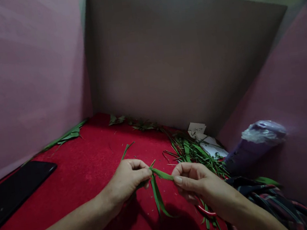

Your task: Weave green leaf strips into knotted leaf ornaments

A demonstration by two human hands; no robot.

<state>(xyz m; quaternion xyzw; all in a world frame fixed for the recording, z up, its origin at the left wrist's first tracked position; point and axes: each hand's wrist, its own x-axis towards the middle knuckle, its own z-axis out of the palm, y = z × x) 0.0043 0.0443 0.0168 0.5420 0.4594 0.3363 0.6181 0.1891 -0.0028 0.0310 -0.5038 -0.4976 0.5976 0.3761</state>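
Observation:
My left hand [129, 179] and my right hand [192, 181] meet over the red cloth [87, 171], both pinched on the same green leaf strip [161, 174]. The strip runs between the fingertips, and two loose ends hang down from it towards the cloth. Something red curves under my right hand; I cannot make out what it is.
A heap of cut green leaves [194, 153] lies right of the hands, with white paper [203, 138] behind it. A purple wrapped bundle [254, 141] leans at the right wall. A black phone [11, 190] lies far left. More leaf scraps [66, 135] line the back walls. Plaid fabric [270, 197] lies low right.

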